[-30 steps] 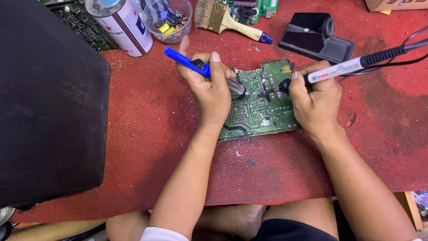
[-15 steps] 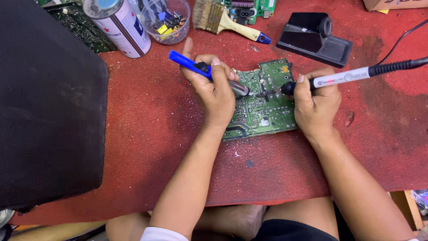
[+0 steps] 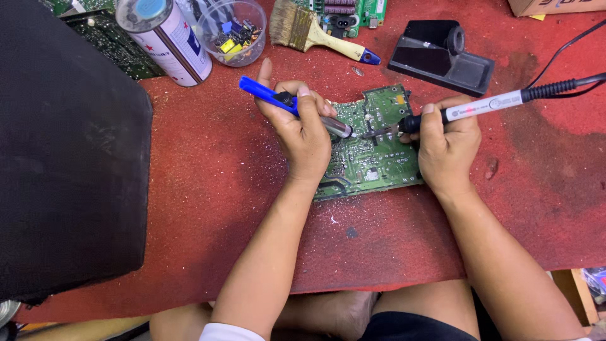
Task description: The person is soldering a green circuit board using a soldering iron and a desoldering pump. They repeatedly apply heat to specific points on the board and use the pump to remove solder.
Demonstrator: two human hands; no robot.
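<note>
Green circuit board (image 3: 369, 151), red mat (image 3: 202, 164)

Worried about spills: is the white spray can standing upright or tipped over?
Upright: the white spray can stands on the red mat, blue cap upward.

Paintbrush (image 3: 310, 35) lay beside clear cup of parts (image 3: 232, 31), spray can (image 3: 165, 41) stood upright, black stand (image 3: 440, 57) rested on red mat (image 3: 189, 177).
</note>
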